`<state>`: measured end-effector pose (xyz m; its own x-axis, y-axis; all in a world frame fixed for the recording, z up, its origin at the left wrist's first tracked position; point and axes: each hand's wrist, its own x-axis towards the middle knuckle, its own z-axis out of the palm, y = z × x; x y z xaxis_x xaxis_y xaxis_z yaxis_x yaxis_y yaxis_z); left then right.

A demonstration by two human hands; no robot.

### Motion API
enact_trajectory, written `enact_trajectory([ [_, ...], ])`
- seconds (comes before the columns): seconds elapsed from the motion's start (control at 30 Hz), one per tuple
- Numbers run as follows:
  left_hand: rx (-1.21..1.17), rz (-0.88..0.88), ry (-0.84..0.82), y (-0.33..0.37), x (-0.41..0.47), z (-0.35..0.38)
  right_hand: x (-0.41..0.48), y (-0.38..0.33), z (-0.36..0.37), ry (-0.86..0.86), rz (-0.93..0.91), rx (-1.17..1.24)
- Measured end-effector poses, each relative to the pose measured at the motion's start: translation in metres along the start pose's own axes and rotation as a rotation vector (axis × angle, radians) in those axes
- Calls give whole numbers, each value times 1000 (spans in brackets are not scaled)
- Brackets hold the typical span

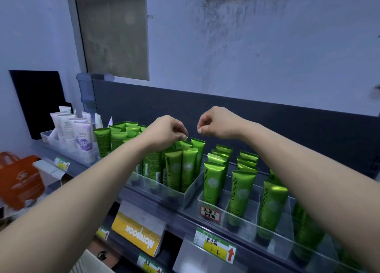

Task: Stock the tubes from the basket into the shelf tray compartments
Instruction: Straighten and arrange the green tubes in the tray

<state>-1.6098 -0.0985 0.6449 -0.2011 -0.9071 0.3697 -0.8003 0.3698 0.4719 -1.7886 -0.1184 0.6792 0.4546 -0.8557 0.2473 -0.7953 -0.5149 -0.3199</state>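
Tubes (pixel 173 168): upright in clear tray (pixel 192 187).
Left hand (pixel 164 131): fingertips pinch one tube top.
Right hand (pixel 216 124): fingers curled closed.

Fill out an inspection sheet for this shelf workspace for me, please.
Surface: grey shelf carrying clear trays.
Job's things: green tubes upright in tray compartments; basket not in view.
Clutter: white tubes at left, orange bag, yellow notebook pack below.
Hands: left hand pinches one of the green tubes by its top; right hand curled, holding nothing.
Cables: nothing seen.
Surroundings: stained wall, price tags on shelf edges.
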Motion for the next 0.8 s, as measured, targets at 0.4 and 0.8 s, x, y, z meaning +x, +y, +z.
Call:
enact_trajectory([
  [0.4,197,56,-154,-27,-20,0,14,-29,36,-190,81,-244],
  [0.8,-35,102,-189,-34,-17,4,16,-38,48,-124,135,-206],
])
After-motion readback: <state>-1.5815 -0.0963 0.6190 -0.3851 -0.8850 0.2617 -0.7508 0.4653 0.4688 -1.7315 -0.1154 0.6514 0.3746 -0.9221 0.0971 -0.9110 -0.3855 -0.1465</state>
